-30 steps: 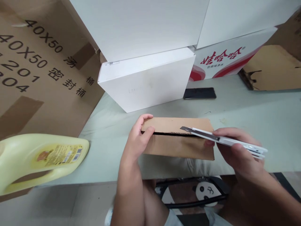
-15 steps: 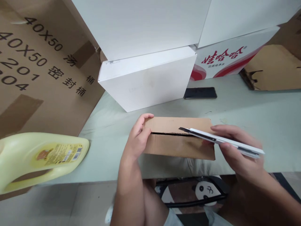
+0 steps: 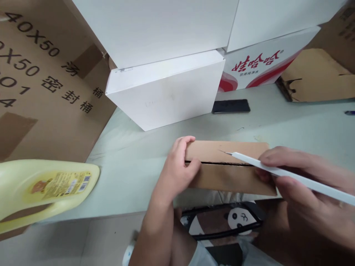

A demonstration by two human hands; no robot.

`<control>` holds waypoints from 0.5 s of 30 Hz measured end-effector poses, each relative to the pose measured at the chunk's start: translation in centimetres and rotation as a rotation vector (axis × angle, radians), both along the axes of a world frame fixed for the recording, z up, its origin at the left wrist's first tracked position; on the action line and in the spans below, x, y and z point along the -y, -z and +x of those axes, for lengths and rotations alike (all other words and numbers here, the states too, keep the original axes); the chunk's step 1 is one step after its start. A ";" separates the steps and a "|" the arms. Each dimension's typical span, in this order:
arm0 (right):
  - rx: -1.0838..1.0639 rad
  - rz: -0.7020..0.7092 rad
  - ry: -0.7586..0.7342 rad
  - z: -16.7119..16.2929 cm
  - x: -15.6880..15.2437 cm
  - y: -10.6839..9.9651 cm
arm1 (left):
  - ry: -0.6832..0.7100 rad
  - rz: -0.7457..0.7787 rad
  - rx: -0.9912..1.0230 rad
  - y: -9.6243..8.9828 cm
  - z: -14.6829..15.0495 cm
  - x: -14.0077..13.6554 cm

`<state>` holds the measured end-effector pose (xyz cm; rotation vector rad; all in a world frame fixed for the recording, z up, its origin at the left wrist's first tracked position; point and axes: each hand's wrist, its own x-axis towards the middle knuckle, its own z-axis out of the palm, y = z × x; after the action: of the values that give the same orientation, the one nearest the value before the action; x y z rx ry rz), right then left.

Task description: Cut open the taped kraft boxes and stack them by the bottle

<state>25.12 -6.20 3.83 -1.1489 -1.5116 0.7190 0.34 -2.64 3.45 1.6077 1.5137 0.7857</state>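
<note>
Your left hand point(image 3: 180, 170) curves around the left end of the brown box point(image 3: 227, 177), its grip clasping the cardboard, fingers over the far edge. Your right hand point(image 3: 302, 184), at the right end, grasps a white knife point(image 3: 249, 159) slanting left, thin blade point(image 3: 228, 153) over the far panel. The box, plain with a dark lengthwise gap, sits by the tabletop's point(image 3: 124, 188) near edge.

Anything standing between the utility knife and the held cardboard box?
Nothing visible. The right hand holds the utility knife over the cardboard box; the left hand holds the box's left end, apart from the blade.
</note>
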 end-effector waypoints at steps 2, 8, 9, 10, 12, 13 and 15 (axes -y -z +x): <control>0.092 0.004 -0.028 -0.4 -0.3 -0.6 | 0.020 0.005 -0.012 0.1 1.0 0.2; 0.191 -0.057 -0.169 -0.6 -1.3 -1.3 | 0.062 0.001 -0.013 0.3 1.9 0.5; 0.180 -0.074 -0.186 -0.6 -1.4 -1.3 | 0.072 -0.002 -0.014 0.3 1.8 0.6; 0.172 -0.088 -0.197 -0.5 -1.5 -1.3 | 0.080 0.000 -0.014 0.3 1.8 0.6; 0.184 -0.110 -0.228 -0.5 -1.7 -1.2 | 0.090 0.004 -0.009 0.4 1.6 0.6; 0.192 -0.116 -0.238 -0.4 -1.7 -1.1 | 0.098 0.005 -0.006 0.4 1.5 0.5; 0.146 -0.112 -0.199 -0.3 -1.9 -0.8 | 0.117 0.013 0.003 0.6 1.4 0.4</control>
<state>24.79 -4.30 4.61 -1.1657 -1.7438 0.8794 1.72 -3.02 2.89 1.6870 1.4009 0.7337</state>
